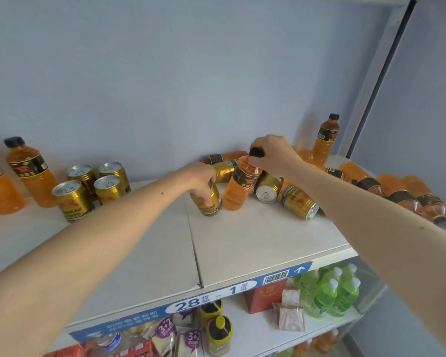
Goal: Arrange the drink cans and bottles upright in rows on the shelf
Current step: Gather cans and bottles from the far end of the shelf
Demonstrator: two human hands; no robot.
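Here, near the middle of the white shelf (255,238), one gold can (211,203) stands upright and just beside it, to the right, stands an orange bottle (238,188) filled with orange drink. The left hand (204,180) comes down on the can from above; its fingers are curled around the top of the can and grip it. The right hand (271,150) is over the bottle, and its fingertips pinch the black cap (256,152) narrowly, so the bottle leans a little to the left.

Behind and to the right of these two lies a heap of fallen cans (298,202), some with the silver end turned toward the camera, mixed with fallen bottles (407,195) that lie on their sides up to the right edge of the shelf. One bottle at the back corner (326,140) stands upright against the wall.

On the left part of the shelf four gold cans (95,186) stand upright in two short rows, all closed, with the pull tabs on top. Further left two upright bottles (30,173) with black caps stand near the wall, full of the same orange liquid.

Below the front edge runs a blue label strip (191,301) with the number 28. On the lower shelf there are green bottles (332,292), a red box (265,295) and small yellow bottles (218,333).
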